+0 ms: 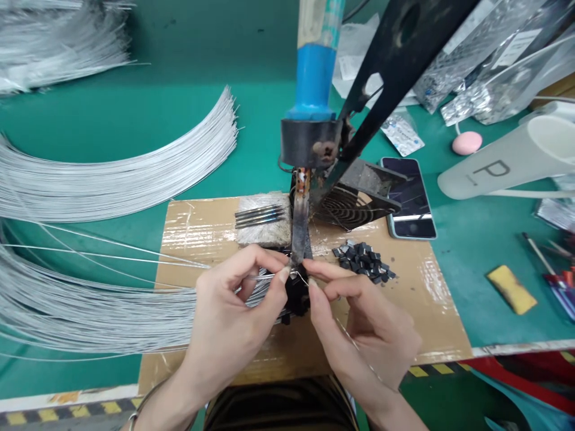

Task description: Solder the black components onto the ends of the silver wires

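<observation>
Both hands work at the tip of a fixed soldering iron (300, 224) that hangs down over a taped cardboard mat (215, 230) on the green table (179, 114). The left hand (233, 311) has its grip closed, thumb and forefinger pinching a thin silver wire (263, 276) whose end sits at the iron's tip; the right hand (363, 326) is likewise pinched shut on a fine strand just beside the tip, over a small black part (297, 297) that lies between the two hands (whether that strand is solder or a second wire cannot be told).

Risks, as judged from this position:

- Fingertips of both hands lie very near the hot tip; a slight slip would bring skin against it and cause a burn.
- The wire is held only by a light pinch; if it springs, its end leaves the tip and the joint comes out poor.
- The loose bundle of wires (90, 305) runs under the left wrist; a drag of the forearm could pull strands into the work.
- The pile of small black pieces (365, 260) sits near the right hand; a nudge could scatter it.
- A phone (411, 197) lies close behind the iron's stand, within reach of stray solder.
</observation>
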`<state>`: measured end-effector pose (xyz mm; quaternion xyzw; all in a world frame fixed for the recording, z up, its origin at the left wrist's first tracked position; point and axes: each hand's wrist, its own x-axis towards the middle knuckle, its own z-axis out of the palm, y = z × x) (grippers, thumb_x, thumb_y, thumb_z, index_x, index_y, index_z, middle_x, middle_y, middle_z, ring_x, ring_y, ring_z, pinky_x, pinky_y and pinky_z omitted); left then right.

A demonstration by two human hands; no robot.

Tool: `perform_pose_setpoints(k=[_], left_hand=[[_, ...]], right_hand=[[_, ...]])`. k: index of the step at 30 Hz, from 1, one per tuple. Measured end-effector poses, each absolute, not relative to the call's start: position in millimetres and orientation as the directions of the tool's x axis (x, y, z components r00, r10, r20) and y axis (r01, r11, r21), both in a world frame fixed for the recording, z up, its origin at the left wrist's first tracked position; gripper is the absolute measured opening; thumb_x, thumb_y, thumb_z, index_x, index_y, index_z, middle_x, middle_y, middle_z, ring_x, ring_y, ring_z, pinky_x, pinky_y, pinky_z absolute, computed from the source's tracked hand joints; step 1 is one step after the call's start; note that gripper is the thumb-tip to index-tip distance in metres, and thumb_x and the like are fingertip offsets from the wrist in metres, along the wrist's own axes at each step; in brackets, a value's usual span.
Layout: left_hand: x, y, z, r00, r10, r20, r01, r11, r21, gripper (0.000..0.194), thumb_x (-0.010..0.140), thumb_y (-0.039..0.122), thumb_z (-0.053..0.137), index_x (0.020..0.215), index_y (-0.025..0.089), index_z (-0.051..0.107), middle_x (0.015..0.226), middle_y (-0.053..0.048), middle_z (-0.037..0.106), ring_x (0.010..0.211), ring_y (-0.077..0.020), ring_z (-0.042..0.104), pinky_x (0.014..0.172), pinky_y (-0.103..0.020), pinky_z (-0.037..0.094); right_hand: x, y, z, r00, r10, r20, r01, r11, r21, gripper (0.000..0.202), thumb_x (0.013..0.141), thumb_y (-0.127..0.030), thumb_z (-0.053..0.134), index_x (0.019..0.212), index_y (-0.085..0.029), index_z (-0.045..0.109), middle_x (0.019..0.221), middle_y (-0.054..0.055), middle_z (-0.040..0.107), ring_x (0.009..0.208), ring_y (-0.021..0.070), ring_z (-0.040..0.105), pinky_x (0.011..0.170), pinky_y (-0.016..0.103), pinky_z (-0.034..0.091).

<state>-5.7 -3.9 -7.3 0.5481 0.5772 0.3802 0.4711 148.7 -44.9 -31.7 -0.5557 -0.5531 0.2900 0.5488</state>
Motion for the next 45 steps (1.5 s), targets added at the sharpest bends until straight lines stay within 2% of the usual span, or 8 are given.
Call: perform_pose_setpoints(k=[13, 29, 37, 45], left_hand=[[-3.5, -1.9, -7.3, 0.047, 0.989, -0.14, 0.285, 0.121, 0.951, 0.012, 0.089, 0.013, 0.071, 0.082, 0.022, 0.071, 0.089, 0.002, 0.078, 0.084, -0.0121, 0.072, 0.074, -0.017, 0.055], [-3.7, -4.3, -7.4, 0.043, 0.992, -0.119, 0.284, 0.102, 0.953, 0.012, 0.089, 0.014, 0.072, 0.082, 0.024, 0.071, 0.09, 0.003, 0.077, 0.087, -0.0124, 0.074, 0.078, -0.017, 0.056], [-5.8, -4.6, -6.7, 0.043, 0.993, -0.111, 0.296, 0.094, 0.951, 0.012, 0.09, 0.014, 0.072, 0.082, 0.023, 0.071, 0.092, 0.002, 0.077, 0.088, -0.0138, 0.074, 0.078, -0.019, 0.057], [-2.8, -2.8, -5.7, 0.06, 0.989, -0.133, 0.309, 0.108, 0.945, 0.012, 0.09, 0.014, 0.07, 0.082, 0.022, 0.071, 0.089, 0.001, 0.077, 0.085, -0.015, 0.073, 0.073, -0.021, 0.056]], right_hand=[[149.3, -45.0, -34.2, 0.228, 0.936, 0.269, 0.291, 0.199, -0.936, 0.02, 0.09, -0.002, 0.072, 0.089, -0.021, 0.066, 0.115, 0.005, 0.084, 0.102, 0.0182, 0.082, 0.094, 0.028, 0.064], [146.5, -43.9, -27.9, 0.218, 0.902, 0.372, 0.432, 0.252, -0.866, 0.019, 0.088, -0.001, 0.074, 0.088, -0.019, 0.067, 0.108, 0.005, 0.086, 0.084, 0.0124, 0.083, 0.083, 0.019, 0.067], [146.5, -43.1, -28.2, 0.215, 0.897, 0.387, 0.43, 0.269, -0.862, 0.019, 0.088, -0.001, 0.073, 0.088, -0.019, 0.067, 0.105, 0.006, 0.086, 0.087, 0.015, 0.084, 0.081, 0.02, 0.068], [146.8, -43.9, -29.9, 0.235, 0.901, 0.364, 0.421, 0.243, -0.874, 0.019, 0.088, -0.003, 0.074, 0.088, -0.021, 0.067, 0.104, 0.007, 0.086, 0.083, 0.0186, 0.084, 0.079, 0.026, 0.07]])
